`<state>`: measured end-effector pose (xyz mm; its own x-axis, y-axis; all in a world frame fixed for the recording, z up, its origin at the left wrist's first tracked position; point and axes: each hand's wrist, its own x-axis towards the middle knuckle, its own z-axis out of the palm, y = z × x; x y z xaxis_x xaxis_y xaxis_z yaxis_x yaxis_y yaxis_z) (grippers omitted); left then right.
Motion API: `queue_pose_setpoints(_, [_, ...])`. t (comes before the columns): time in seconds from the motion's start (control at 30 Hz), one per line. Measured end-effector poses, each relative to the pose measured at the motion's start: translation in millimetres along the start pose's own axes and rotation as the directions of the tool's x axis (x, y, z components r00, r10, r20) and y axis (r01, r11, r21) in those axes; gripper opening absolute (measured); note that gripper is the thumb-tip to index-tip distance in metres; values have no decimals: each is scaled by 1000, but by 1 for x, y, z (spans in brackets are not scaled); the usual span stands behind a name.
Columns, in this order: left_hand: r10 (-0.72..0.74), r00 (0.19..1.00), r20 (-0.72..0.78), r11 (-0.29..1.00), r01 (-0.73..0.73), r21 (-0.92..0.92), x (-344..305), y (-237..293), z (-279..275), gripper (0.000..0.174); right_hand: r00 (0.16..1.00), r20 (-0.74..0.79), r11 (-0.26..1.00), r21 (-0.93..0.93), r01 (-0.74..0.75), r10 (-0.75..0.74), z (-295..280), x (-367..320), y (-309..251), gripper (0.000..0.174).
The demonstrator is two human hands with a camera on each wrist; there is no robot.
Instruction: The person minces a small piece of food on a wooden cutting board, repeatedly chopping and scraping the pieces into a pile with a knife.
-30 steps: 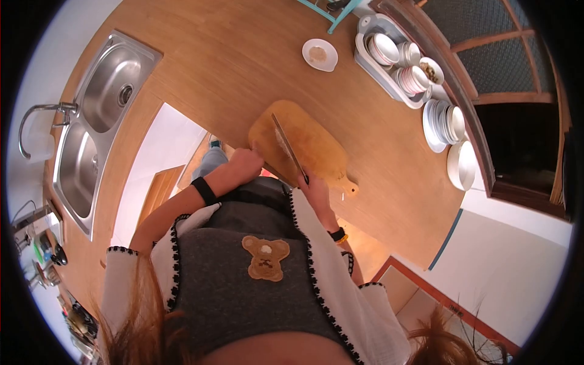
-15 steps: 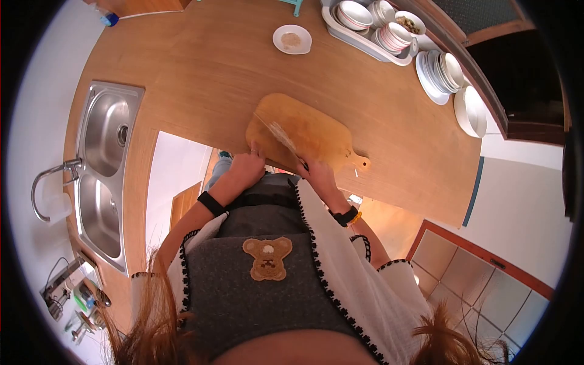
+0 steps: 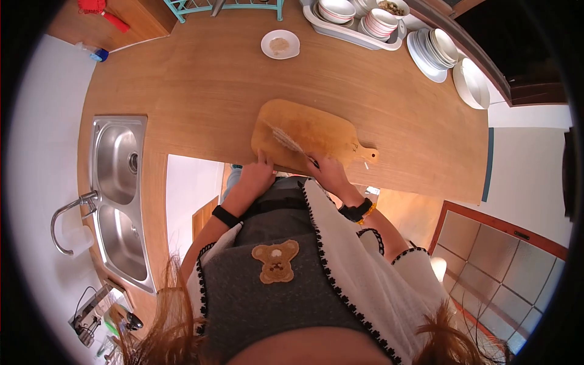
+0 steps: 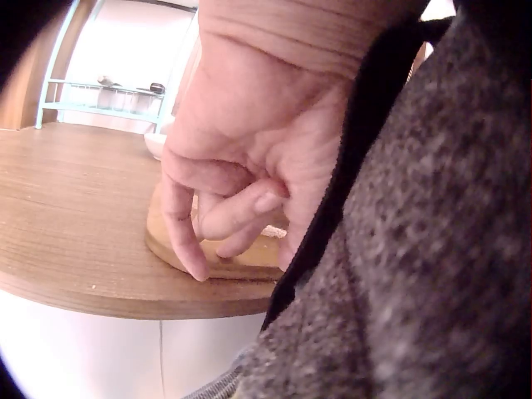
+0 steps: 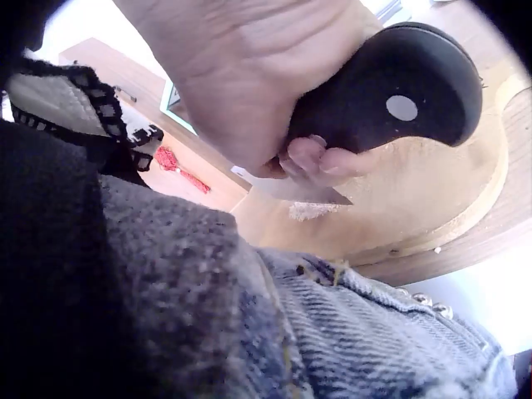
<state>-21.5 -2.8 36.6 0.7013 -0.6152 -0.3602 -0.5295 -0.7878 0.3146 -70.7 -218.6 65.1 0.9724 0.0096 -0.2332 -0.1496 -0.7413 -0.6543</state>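
Observation:
A wooden cutting board (image 3: pixel 331 125) lies at the near edge of the wooden counter, its handle pointing right. Pale, finely minced food (image 3: pixel 278 133) is heaped on its left half. My right hand (image 3: pixel 331 175) grips a knife by its black handle (image 5: pixel 366 104), and the blade (image 5: pixel 320 193) slants over the board beside the mince. My left hand (image 3: pixel 258 175) touches the board's near left corner with its fingertips. In the left wrist view, the fingers (image 4: pixel 189 259) of that hand point down at the board's edge, loosely bent and holding nothing.
Beyond the board stands a white dish (image 3: pixel 280 45) with pale powdery stuff in it. A dish rack (image 3: pixel 359 39) with bowls, stacked plates (image 3: pixel 423 58) and a white bowl (image 3: pixel 471 85) line the back right. A double sink (image 3: pixel 118 201) is at left.
The head view has shifted, bringing the turquoise rack more into sight. The right hand keeps hold of the knife, whose blade now sits lower against the mince. The left hand stays at the board's corner.

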Motion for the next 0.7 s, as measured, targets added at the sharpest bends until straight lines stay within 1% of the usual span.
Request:
queue_pose_setpoints(0.1, [12,1000,9,1000,-12,6,-1,0,0,51,1000,14,1000,22,-14,13,2,-3,0,25])
queue_pose_setpoints(0.17, [-1,1000,17,1000,1,6,-1,2,-5,49,998,-26,998,33,50,-49,3,-2,3,24])
queue_pose_setpoints(0.2, [3,1000,23,1000,-4,9,-1,2,-6,49,999,-29,998,37,44,-43,4,-1,5,24])
queue_pose_setpoints(0.27, [-4,1000,12,1000,3,31,-3,3,-6,49,998,-14,998,19,64,-64,7,-1,7,22])
queue_pose_setpoints(0.4, [11,1000,15,1000,-11,11,-3,1,-7,51,999,2,999,-2,36,-36,5,0,2,22])
queue_pose_setpoints(0.47, [17,1000,-2,999,-17,31,-5,2,-8,52,997,-24,997,-9,73,-73,11,-2,4,21])
queue_pose_setpoints(0.57, [31,999,-10,999,-31,32,-5,0,-7,54,997,-41,998,-24,62,-63,12,-2,2,22])
queue_pose_setpoints(0.7, [45,998,42,999,-45,17,-8,2,-12,53,1000,-7,1000,17,23,-23,10,-7,0,22])
